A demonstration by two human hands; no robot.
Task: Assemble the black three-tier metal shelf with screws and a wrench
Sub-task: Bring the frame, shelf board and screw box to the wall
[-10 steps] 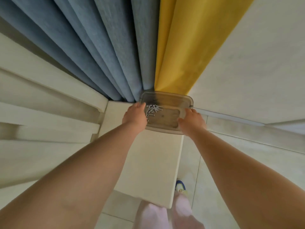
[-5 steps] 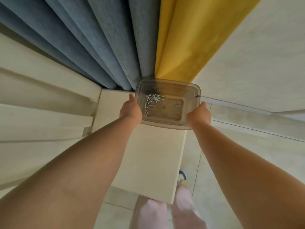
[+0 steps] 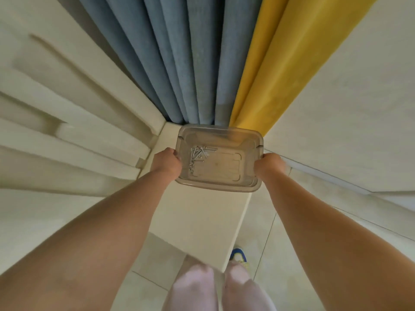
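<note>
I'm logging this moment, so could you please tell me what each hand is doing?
Left hand: grips the clear plastic bin of screws.
Right hand: grips the bin's other side.

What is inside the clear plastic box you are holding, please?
Silver screws lie bunched in the left part of the clear box; the rest looks bare. No wrench shows; both hands cover the side rims.

Both bare arms reach forward nearly straight, the left hand (image 3: 167,161) and the right hand (image 3: 268,164) level with each other, fingers curled in a grip.
</note>
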